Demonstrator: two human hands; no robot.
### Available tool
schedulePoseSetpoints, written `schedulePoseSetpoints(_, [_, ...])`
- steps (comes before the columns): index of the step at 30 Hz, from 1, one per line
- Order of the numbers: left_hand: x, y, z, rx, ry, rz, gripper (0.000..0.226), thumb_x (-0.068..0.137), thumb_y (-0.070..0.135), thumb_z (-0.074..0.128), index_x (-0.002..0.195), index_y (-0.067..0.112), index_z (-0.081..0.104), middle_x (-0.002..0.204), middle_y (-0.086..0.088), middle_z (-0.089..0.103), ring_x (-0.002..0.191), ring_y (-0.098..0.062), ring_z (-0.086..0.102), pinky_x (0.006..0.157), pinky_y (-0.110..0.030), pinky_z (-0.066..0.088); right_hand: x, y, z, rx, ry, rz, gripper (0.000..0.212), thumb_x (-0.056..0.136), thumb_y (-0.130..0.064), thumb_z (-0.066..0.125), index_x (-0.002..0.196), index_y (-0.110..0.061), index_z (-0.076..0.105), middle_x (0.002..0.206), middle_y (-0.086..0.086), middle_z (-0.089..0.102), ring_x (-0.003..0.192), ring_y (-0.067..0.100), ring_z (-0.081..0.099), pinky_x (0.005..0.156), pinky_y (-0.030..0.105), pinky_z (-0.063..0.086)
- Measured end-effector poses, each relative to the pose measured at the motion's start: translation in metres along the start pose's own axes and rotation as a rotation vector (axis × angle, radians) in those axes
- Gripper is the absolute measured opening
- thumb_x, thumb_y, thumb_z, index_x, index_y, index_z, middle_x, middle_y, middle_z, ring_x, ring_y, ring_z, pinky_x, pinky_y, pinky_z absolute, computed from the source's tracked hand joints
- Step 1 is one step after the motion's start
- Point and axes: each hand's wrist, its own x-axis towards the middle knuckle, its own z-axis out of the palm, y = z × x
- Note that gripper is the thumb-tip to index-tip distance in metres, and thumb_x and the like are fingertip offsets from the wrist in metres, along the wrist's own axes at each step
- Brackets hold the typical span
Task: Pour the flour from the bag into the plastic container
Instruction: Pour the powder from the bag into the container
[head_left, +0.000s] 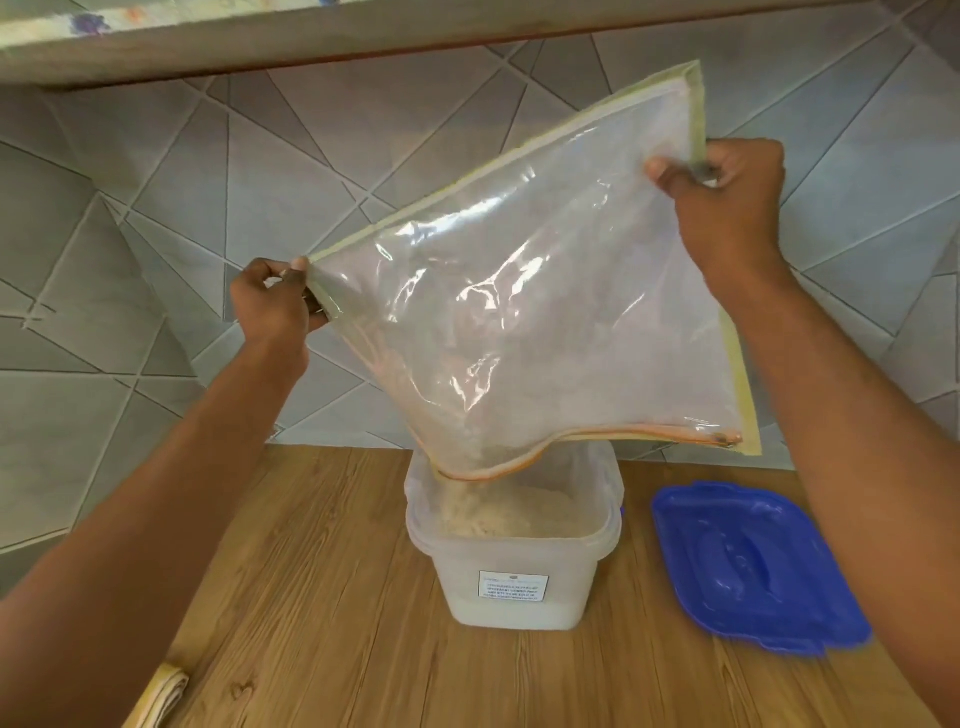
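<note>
Hands lift a clear plastic zip bag (524, 312) above the wooden countertop (322, 597), seen from the head camera looking down. The left hand (275, 304) pinches the bag's lower left corner at its pale yellow trim, thumb on the near face and fingers curled behind. The right hand (727, 182) grips the right edge higher up, thumb pressed on the near face and fingers wrapped round the seam, so the bag hangs tilted with its upper right corner highest. The orange zip opening (571, 447) runs along the bottom edge and sags at its left part into the mouth of a translucent plastic container (511, 577) that stands upright on the countertop directly below. Flour (493, 512) lies heaped inside the container, and a little is seen at the bag's mouth; the bag itself looks almost empty, with only a dusty film on its walls. A white printed label (513, 588) is on the container's near side; its text is too small to read. The blue lid (748, 566) lies flat on the countertop just right of the container, apart from it. A folded pale cloth (163, 693) shows at the lower left edge. Grey geometric wall tiles (130, 260) stand behind.
</note>
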Motion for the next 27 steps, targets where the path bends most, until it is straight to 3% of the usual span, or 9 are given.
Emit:
schedulePoseSetpoints(5, [0.000,0.005,-0.004,0.011,0.004,0.010,0.027,0.100,0.023,0.065,0.076,0.022,0.051,0.106,-0.016,0.072,0.099,-0.033,0.074,0.059,-0.035,0.064,-0.001,0.001,-0.001,0.000,-0.016,-0.011,0.044,0.083,-0.036,0.078,0.087,0.007,0.072,0.074,0.009,0.063,0.070,0.010,0.053,0.062,0.029,0.050])
schedulePoseSetpoints(8, [0.000,0.006,-0.005,0.021,0.008,0.009,0.028,0.100,0.024,0.064,0.076,0.023,0.050,0.112,-0.020,0.072,0.101,-0.033,0.074,0.058,-0.034,0.064,0.000,0.000,-0.001,0.010,-0.051,-0.002,0.056,0.080,-0.043,0.079,0.089,0.011,0.068,0.074,0.006,0.059,0.070,0.012,0.051,0.062,0.028,0.046])
schedulePoseSetpoints(11, [0.000,0.006,-0.007,0.025,0.018,0.005,0.028,0.100,0.025,0.065,0.076,0.022,0.051,0.111,-0.020,0.072,0.099,-0.033,0.074,0.056,-0.034,0.063,-0.001,-0.001,-0.001,0.012,-0.085,0.000,0.060,0.079,-0.046,0.078,0.090,0.012,0.068,0.081,0.029,0.068,0.071,0.013,0.053,0.065,0.029,0.048])
schedulePoseSetpoints(13, [0.000,0.005,-0.009,0.032,0.021,-0.001,0.027,0.099,0.025,0.065,0.076,0.022,0.051,0.107,-0.018,0.072,0.093,-0.030,0.074,0.055,-0.034,0.063,-0.002,-0.001,-0.001,0.021,-0.113,-0.013,0.067,0.076,-0.052,0.077,0.089,0.013,0.067,0.078,0.022,0.068,0.071,0.013,0.054,0.066,0.030,0.050])
schedulePoseSetpoints(15, [-0.001,0.004,-0.010,0.033,0.022,-0.009,0.028,0.099,0.025,0.065,0.076,0.022,0.051,0.102,-0.015,0.071,0.088,-0.027,0.073,0.058,-0.036,0.064,-0.002,-0.001,-0.003,0.020,-0.089,-0.006,0.066,0.076,-0.052,0.078,0.090,0.012,0.067,0.087,0.026,0.073,0.071,0.020,0.064,0.069,0.043,0.059])
schedulePoseSetpoints(17, [-0.001,0.004,-0.010,0.044,0.025,-0.013,0.027,0.099,0.025,0.065,0.076,0.023,0.052,0.101,-0.015,0.071,0.086,-0.026,0.073,0.065,-0.041,0.066,-0.004,-0.001,-0.003,0.011,-0.086,-0.003,0.065,0.077,-0.050,0.078,0.092,0.013,0.067,0.096,0.036,0.067,0.072,0.022,0.065,0.072,0.056,0.059])
schedulePoseSetpoints(20, [-0.005,0.004,-0.010,0.065,0.026,-0.013,0.024,0.099,0.025,0.065,0.078,0.022,0.053,0.105,-0.013,0.072,0.089,-0.024,0.074,0.064,-0.037,0.065,-0.009,-0.006,-0.005,0.010,-0.112,0.007,0.059,0.079,-0.046,0.078,0.093,0.011,0.069,0.095,0.035,0.068,0.072,0.022,0.066,0.074,0.054,0.059])
schedulePoseSetpoints(23, [-0.003,0.000,-0.011,0.059,0.022,-0.042,0.016,0.100,0.030,0.063,0.092,0.017,0.059,0.113,-0.012,0.072,0.098,-0.026,0.074,0.068,-0.039,0.066,-0.013,-0.009,-0.001,0.029,-0.073,0.019,0.042,0.085,-0.036,0.078,0.092,0.006,0.074,0.084,0.017,0.073,0.072,0.016,0.067,0.073,0.039,0.062])
schedulePoseSetpoints(27, [-0.010,-0.005,-0.009,0.211,0.131,0.015,0.048,0.103,0.051,0.046,0.126,0.010,0.058,0.125,-0.008,0.065,0.112,-0.026,0.064,0.097,-0.042,0.056,-0.018,-0.009,0.011,0.067,-0.030,0.056,0.044,0.083,-0.031,0.078,0.090,0.012,0.070,0.076,0.023,0.066,0.069,0.011,0.054,0.066,0.039,0.056])
